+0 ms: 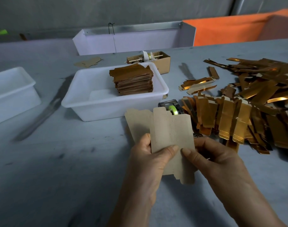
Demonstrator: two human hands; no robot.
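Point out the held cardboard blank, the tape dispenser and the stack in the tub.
cardboard blank (pixel 169 128), head view, brown face, upper middle.
tape dispenser (pixel 172 110), head view, green tape roll.
stack (pixel 131 72), head view, top sheet.

Two white tubs sit on the counter (pixel 58 169): the middle tub (pixel 107 110) and the left tub (pixel 12 102). There is one stack of brown cards (pixel 133 81), one small cardboard box (pixel 164 66), one tape holder (pixel 178 106) with one green tape roll (pixel 172 110), one long white tray (pixel 140 43) and one flat card (pixel 88 62) lying alone. The held brown sheets (pixel 171 133) look like two, but that is hard to tell. The shiny gold pieces (pixel 238 104) are too many to count.
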